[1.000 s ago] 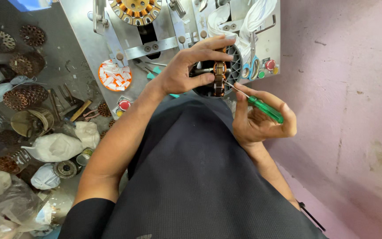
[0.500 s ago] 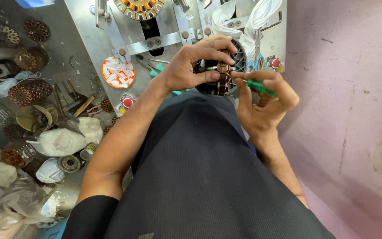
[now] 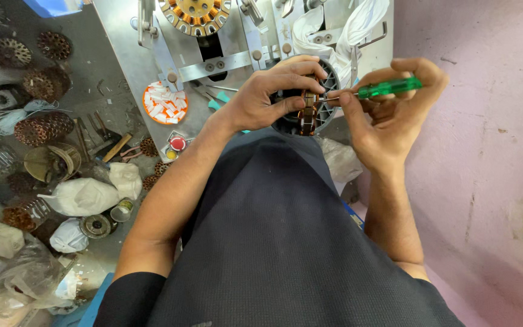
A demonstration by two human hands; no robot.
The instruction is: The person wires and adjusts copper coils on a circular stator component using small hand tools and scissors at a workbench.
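Close against the person's dark shirt, the left hand [image 3: 261, 100] is wrapped around a round dark stator [image 3: 310, 109] with copper windings, fingers curled over its top edge and thumb pressed on its near face, so the part is clamped firmly and held up off the bench [image 3: 122, 54]. Just to the right of it, the right hand [image 3: 388, 115] is closed on a green-handled screwdriver [image 3: 388, 88], pinched between thumb and fingertips, its thin metal shaft lying nearly level and pointing left; the tip meets the stator at the windings beside the left fingertips. Beyond both hands stands a grey metal machine [image 3: 237, 48] carrying a ring-shaped wound stator [image 3: 196, 13] at its top, with white cloth [image 3: 334, 30] bundled on it just beyond the right hand. To the left of the left hand, on the machine's plate, sits an orange round tray [image 3: 164, 103] of small white pieces, and nearer the forearm a red push button [image 3: 178, 143]. Further left the bench is littered: several copper-wound cores [image 3: 46, 127], white bags [image 3: 83, 197], and a small round tin [image 3: 122, 211] lie well apart from the hands. To the right of the right hand is a bare pinkish wall [image 3: 485, 151].
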